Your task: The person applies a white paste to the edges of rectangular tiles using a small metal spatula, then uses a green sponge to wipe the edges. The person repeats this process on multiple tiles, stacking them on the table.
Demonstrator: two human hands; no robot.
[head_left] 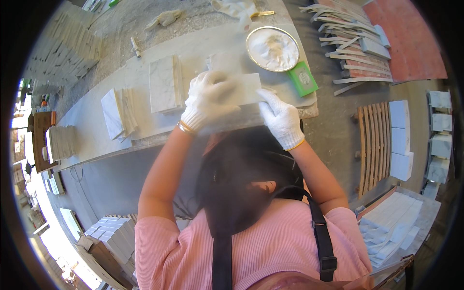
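Note:
A white marble tile (249,87) lies at the near edge of the worktable, between my two white-gloved hands. My left hand (208,99) bends over the tile's left part; its fingers are blurred, so whether it grips anything is unclear. With my right hand (281,121) I hold the tile's right end, the fingers at its corner. Just beyond the right hand are a round metal-rimmed bowl of white paste (273,49) and a green box (303,79). Left of my left hand, thin marble tiles (164,84) stand in a leaning row.
More tiles (116,113) stand farther left on the dusty worktable (89,140). A cloth (234,7) and a small tool (136,47) lie at the back. On the right are stone strips (355,48), a wooden pallet (374,147) and a crate of tiles (394,224).

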